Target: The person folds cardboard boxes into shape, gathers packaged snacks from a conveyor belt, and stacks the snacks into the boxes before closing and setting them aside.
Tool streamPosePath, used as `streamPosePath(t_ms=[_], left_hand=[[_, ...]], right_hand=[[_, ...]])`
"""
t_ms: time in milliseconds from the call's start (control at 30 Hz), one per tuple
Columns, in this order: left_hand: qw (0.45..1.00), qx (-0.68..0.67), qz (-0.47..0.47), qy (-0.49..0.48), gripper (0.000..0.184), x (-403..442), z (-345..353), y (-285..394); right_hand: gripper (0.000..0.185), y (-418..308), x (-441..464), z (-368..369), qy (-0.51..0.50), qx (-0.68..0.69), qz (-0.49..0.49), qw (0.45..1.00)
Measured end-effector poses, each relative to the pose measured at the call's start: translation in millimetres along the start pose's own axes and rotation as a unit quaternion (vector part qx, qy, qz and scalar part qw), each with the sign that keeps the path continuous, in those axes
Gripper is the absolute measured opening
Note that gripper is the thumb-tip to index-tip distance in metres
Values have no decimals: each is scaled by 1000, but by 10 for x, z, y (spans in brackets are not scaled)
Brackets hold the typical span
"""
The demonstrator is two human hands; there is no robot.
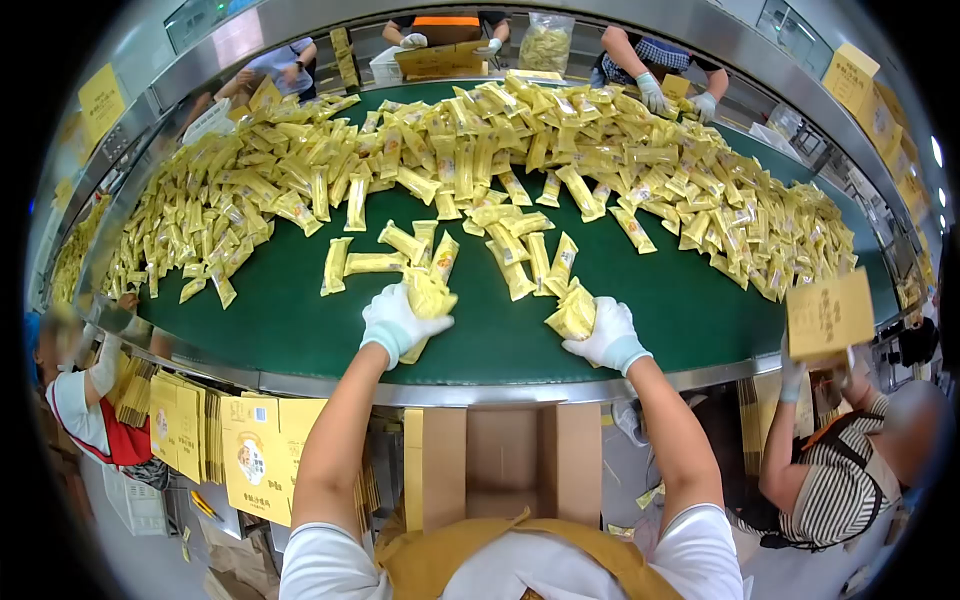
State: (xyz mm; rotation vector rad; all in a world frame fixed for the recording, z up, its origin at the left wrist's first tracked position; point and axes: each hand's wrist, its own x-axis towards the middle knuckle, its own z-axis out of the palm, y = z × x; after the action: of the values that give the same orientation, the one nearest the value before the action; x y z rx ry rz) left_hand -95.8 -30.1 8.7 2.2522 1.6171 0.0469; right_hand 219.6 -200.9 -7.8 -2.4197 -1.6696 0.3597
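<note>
Yellow packets [430, 292] in left hand [392, 322], just left of frame centre. Clutching bunch with fingers curled well inward, tips partly hidden. Clasping second bunch [573, 312] with right hand [610, 333], right of centre, fingers similarly bent around wrappers. Over green belt [490, 342], with broad packet pile [480, 135] across upper half, cardboard box [445, 465] at bottom centre.

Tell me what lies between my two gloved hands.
In the head view, between the packets held by your left hand and those in your right hand, only bare green surface.
</note>
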Motion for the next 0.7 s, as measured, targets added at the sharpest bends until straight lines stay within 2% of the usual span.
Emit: streamPosePath(t_ms=[100, 133, 233, 267, 400, 500, 533, 567, 600, 633, 667, 700], left_hand=[[991, 64, 111, 46, 89, -280, 138, -65], [993, 44, 111, 11, 90, -359, 120, -49], [975, 143, 168, 33, 100, -498, 283, -62], [970, 171, 166, 44, 114, -522, 326, -36], [986, 133, 103, -21, 131, -479, 266, 20], [984, 142, 102, 14, 131, -497, 383, -61], [985, 140, 97, 26, 131, -526, 390, -83], [985, 138, 94, 36, 131, -563, 397, -107], [985, 136, 91, 44, 131, -598, 404, -136], [991, 84, 80, 60, 130, -602, 402, -165], [994, 32, 70, 76, 130, -583, 386, -203], [994, -20, 60, 91, 129, -571, 372, -261]], right_hand=[[92, 117, -173, 50, 17, 61, -125, 990], [106, 127, -219, 59, -4, 24, -135, 991], [113, 189, -285, 226, 48, -89, -168, 981], [117, 212, -262, 265, 42, -128, -155, 979], [121, 65, -220, 147, -53, -132, -78, 987], [120, 125, -340, 152, 4, 11, -53, 999], [110, 132, -445, 131, 64, 83, -65, 992], [103, 144, -514, 96, 59, 248, -68, 965], [96, 54, -640, -37, 54, 407, -66, 909], [90, -15, -767, -153, 49, 554, -62, 828], [78, -40, -862, -235, 43, 635, -52, 770], [77, 6, -1007, -353, -42, 727, 45, 683]])
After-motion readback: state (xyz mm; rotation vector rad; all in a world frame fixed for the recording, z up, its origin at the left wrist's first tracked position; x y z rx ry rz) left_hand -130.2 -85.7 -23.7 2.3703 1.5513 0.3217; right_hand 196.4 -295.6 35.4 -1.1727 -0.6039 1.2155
